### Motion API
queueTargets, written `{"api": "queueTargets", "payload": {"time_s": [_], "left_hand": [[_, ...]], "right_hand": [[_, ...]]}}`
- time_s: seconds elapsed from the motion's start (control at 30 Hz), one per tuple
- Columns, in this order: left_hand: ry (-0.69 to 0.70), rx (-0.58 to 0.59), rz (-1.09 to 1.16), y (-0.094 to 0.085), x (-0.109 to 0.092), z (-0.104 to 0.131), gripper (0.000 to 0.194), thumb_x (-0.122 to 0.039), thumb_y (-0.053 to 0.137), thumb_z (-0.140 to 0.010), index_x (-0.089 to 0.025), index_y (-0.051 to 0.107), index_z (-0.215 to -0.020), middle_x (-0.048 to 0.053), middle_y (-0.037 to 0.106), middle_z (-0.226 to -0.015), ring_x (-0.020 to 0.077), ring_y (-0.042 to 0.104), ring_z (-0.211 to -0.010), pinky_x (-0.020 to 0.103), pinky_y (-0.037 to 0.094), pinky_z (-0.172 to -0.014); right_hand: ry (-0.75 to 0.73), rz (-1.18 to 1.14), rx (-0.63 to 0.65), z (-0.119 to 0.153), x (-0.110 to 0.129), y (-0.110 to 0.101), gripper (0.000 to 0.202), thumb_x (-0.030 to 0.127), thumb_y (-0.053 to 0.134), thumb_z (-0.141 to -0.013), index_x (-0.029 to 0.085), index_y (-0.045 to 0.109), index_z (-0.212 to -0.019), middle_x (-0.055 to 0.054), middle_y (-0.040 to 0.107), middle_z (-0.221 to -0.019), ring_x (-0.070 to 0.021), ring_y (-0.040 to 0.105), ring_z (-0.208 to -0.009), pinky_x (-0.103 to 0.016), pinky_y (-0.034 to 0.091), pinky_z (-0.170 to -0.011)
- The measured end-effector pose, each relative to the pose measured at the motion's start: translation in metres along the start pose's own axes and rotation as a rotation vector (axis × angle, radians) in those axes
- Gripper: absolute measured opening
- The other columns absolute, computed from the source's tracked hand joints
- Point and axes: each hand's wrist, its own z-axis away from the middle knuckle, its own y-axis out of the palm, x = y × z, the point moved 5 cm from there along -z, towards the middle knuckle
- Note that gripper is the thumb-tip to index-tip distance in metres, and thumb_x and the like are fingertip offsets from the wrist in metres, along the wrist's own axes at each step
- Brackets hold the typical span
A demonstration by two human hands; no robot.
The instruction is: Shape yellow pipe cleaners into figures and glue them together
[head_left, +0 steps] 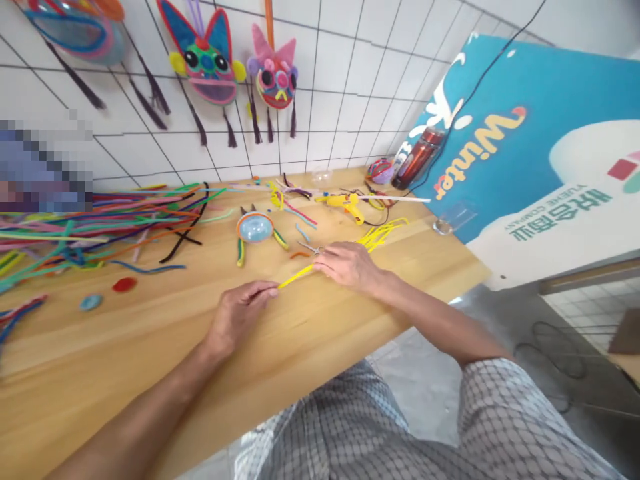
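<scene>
A yellow pipe cleaner (pixel 296 276) stretches between my two hands, low over the wooden table. My left hand (pixel 239 312) pinches its near end between thumb and fingers. My right hand (pixel 347 267) is closed over the other end, palm down, with the fingertips partly hidden. Just past the right hand lie scissors (pixel 311 248), partly covered by it, and a short orange piece (pixel 300 254). More yellow pipe cleaners (pixel 383 233) fan out behind the right wrist. Beyond my hands sits a clear oval dome (pixel 255 227) rimmed in orange, with green-and-yellow legs and dark tips.
A heap of coloured pipe cleaners (pixel 100 223) covers the table's left. A yellow glue gun (pixel 345 203) with a cord lies at the back, near a red thermos (pixel 419 159). Decorated masks (pixel 207 70) hang on the tiled wall. A clear cup (pixel 443 227) stands at the right edge.
</scene>
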Motion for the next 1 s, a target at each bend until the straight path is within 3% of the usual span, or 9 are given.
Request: {"api": "queueTargets", "payload": {"time_s": [0.17, 0.3, 0.37, 0.47, 0.57, 0.63, 0.73, 0.9, 1.0], "left_hand": [[0.060, 0.065, -0.116, 0.006, -0.002, 0.003, 0.024, -0.042, 0.069, -0.096, -0.023, 0.084, -0.094, 0.004, 0.085, -0.090, 0.0202, 0.077, -0.079, 0.028, 0.061, -0.077], [0.007, 0.058, -0.106, 0.005, 0.003, 0.000, 0.024, -0.038, 0.066, -0.096, -0.021, 0.081, -0.090, 0.002, 0.082, -0.084, 0.0181, 0.074, -0.076, 0.026, 0.057, -0.075], [-0.006, 0.041, -0.086, 0.005, 0.002, -0.002, 0.024, -0.038, 0.066, -0.094, -0.020, 0.080, -0.087, 0.002, 0.081, -0.082, 0.0173, 0.072, -0.075, 0.025, 0.055, -0.073], [-0.015, 0.032, -0.037, 0.005, -0.008, -0.005, 0.024, -0.038, 0.067, -0.092, -0.019, 0.079, -0.083, 0.002, 0.079, -0.079, 0.0156, 0.069, -0.072, 0.025, 0.054, -0.070], [-0.054, 0.040, 0.049, 0.004, -0.026, -0.008, 0.026, -0.043, 0.070, -0.089, -0.019, 0.078, -0.083, 0.002, 0.077, -0.076, 0.0131, 0.063, -0.064, 0.023, 0.052, -0.063], [-0.090, 0.045, 0.103, -0.001, -0.040, -0.012, 0.029, -0.047, 0.072, -0.089, -0.019, 0.078, -0.084, 0.002, 0.075, -0.074, 0.0122, 0.061, -0.061, 0.023, 0.051, -0.061], [-0.130, 0.098, 0.149, -0.016, -0.059, -0.022, 0.037, -0.055, 0.076, -0.088, -0.018, 0.077, -0.085, 0.003, 0.076, -0.077, 0.0131, 0.062, -0.065, 0.026, 0.054, -0.067], [-0.214, 0.225, 0.256, -0.048, -0.076, -0.049, 0.049, -0.066, 0.082, -0.079, -0.017, 0.075, -0.081, 0.002, 0.070, -0.074, 0.0131, 0.058, -0.067, 0.027, 0.051, -0.067], [-0.272, 0.282, 0.364, -0.054, -0.081, -0.059, 0.049, -0.061, 0.089, -0.074, -0.015, 0.072, -0.078, 0.002, 0.066, -0.074, 0.0111, 0.056, -0.064, 0.026, 0.047, -0.063]], "right_hand": [[0.156, 0.018, -0.010, 0.038, -0.067, -0.025, 0.033, 0.038, 0.053, -0.111, 0.023, 0.080, -0.099, -0.009, 0.079, -0.092, -0.0237, 0.070, -0.087, -0.036, 0.052, -0.083], [0.319, 0.058, -0.084, 0.057, -0.108, -0.049, 0.030, 0.037, 0.054, -0.108, 0.023, 0.079, -0.101, -0.012, 0.078, -0.097, -0.0293, 0.071, -0.094, -0.043, 0.055, -0.088], [0.319, 0.108, -0.178, 0.053, -0.097, -0.059, 0.028, 0.041, 0.061, -0.105, 0.021, 0.077, -0.115, -0.017, 0.076, -0.116, -0.0356, 0.069, -0.112, -0.051, 0.053, -0.100], [0.178, 0.057, -0.202, 0.032, -0.042, -0.054, 0.041, 0.045, 0.068, -0.102, 0.022, 0.068, -0.135, -0.019, 0.069, -0.137, -0.0390, 0.063, -0.128, -0.058, 0.048, -0.109], [-0.078, -0.131, -0.068, -0.004, 0.021, -0.028, 0.035, 0.037, 0.072, -0.101, 0.023, 0.068, -0.133, -0.015, 0.074, -0.129, -0.0340, 0.066, -0.122, -0.051, 0.050, -0.106], [-0.163, -0.185, -0.015, -0.027, 0.044, -0.015, 0.017, 0.029, 0.068, -0.104, 0.023, 0.072, -0.120, -0.010, 0.078, -0.107, -0.0283, 0.070, -0.104, -0.044, 0.051, -0.097], [-0.182, -0.238, -0.043, -0.060, 0.048, -0.017, 0.014, 0.024, 0.060, -0.108, 0.022, 0.073, -0.102, -0.005, 0.076, -0.089, -0.0225, 0.068, -0.087, -0.036, 0.047, -0.086], [-0.234, -0.324, -0.048, -0.096, 0.037, -0.043, 0.017, 0.019, 0.061, -0.105, 0.021, 0.074, -0.095, -0.006, 0.073, -0.095, -0.0222, 0.065, -0.091, -0.036, 0.045, -0.089], [-0.246, -0.335, -0.039, -0.104, 0.034, -0.051, 0.017, 0.021, 0.060, -0.106, 0.021, 0.074, -0.096, -0.007, 0.072, -0.099, -0.0229, 0.064, -0.094, -0.036, 0.046, -0.089]]}}
